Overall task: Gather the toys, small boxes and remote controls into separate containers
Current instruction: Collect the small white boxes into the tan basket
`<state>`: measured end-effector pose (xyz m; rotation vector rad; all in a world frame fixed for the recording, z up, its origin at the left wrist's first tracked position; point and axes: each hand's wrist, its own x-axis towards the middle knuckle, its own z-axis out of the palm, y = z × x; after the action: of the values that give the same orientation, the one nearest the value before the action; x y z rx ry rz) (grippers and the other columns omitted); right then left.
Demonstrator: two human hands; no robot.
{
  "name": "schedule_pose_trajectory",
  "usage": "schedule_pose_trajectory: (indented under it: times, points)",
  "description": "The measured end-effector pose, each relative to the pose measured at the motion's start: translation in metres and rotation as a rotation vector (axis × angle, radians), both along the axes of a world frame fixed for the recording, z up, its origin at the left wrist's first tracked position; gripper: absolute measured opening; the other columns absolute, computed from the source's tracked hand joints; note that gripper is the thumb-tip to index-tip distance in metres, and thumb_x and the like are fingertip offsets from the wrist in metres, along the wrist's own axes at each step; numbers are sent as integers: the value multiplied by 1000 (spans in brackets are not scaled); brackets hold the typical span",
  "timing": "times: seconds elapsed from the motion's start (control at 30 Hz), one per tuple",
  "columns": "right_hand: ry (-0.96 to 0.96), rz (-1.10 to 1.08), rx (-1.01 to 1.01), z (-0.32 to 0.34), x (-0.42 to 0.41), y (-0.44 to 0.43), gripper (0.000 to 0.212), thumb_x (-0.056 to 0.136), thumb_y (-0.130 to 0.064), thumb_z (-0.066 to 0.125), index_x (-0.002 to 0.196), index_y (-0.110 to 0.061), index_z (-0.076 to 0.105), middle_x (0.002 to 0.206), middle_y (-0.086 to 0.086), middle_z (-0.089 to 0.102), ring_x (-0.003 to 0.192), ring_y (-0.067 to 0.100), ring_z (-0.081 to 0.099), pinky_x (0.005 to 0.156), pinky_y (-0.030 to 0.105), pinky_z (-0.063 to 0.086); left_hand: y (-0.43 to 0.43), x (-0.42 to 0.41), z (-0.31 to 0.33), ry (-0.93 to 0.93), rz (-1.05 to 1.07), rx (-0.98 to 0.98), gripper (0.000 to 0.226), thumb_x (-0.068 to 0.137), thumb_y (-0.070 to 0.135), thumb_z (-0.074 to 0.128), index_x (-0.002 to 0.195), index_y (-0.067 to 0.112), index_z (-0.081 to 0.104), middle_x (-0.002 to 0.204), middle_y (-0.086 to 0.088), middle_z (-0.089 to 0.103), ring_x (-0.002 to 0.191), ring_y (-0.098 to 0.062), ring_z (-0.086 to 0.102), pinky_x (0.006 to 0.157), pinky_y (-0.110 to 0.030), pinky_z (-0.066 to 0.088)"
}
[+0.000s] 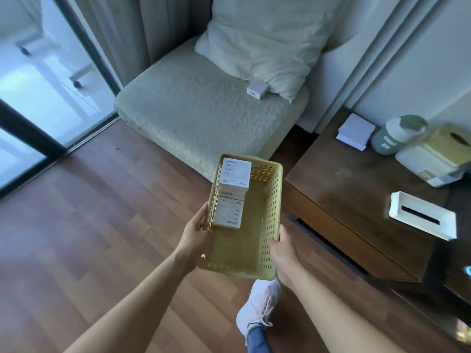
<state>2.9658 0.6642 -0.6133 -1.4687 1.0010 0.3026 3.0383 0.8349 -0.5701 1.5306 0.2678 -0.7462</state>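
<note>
Hands meet at lower centre: the left hand grips the left wall of a yellow perforated basket and the right hand curls round its right rim, holding it above the wooden floor. White boxes lie along the basket's left side. Higher up, near centre frame, another small white box lies on the armchair seat, at the lower edge of a white pillow.

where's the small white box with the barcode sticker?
Head view, upper centre: the small box sits on the armchair seat, by the pillow's lower edge.
</note>
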Motion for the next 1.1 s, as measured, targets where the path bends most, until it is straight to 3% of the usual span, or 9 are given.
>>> schedule_pose_trajectory:
  times: [0.17,0.33,0.47,0.67,0.87,1.1]
  points:
    - [-7,46,8,-2,56,-45,47,95,0,34,137,-20,41,134,1,55,121,23,54,104,48,46,-40,47,1,19,62,-40,74,82,-16,51,131,39,53,107,1,73,95,-20,71,70,-36,59]
    - [-21,136,-31,2,108,-89,36,94,-2,34,115,-25,53,115,-2,66,103,20,64,94,45,53,-77,82,-5,60,155,-59,78,81,-20,45,129,40,54,111,-5,71,100,-28,69,84,-51,55]
    - [-30,195,-64,5,147,-119,37,91,-2,37,103,-30,59,103,-6,71,95,18,68,88,44,56,-103,112,-4,86,229,-83,81,77,-25,42,116,44,60,107,-8,72,96,-31,69,82,-50,56]
    - [-46,251,-68,1,207,-132,41,93,0,35,121,-22,56,112,-3,68,102,17,65,95,43,53,-116,162,-5,76,290,-49,81,78,-24,40,127,38,56,102,-8,73,92,-30,70,74,-42,59]
    - [-40,331,-88,-19,272,-133,46,95,-17,42,141,-20,41,139,-1,53,124,17,53,107,42,43,-115,226,-15,85,370,-60,79,79,-25,39,129,34,54,97,-7,74,81,-26,71,60,-33,58]
    - [36,401,-78,-36,383,-130,46,100,-14,38,146,-21,36,140,-2,51,125,17,51,108,42,42,-110,335,-41,129,420,-60,78,80,-25,38,126,36,55,100,-7,72,79,-23,70,58,-30,59]
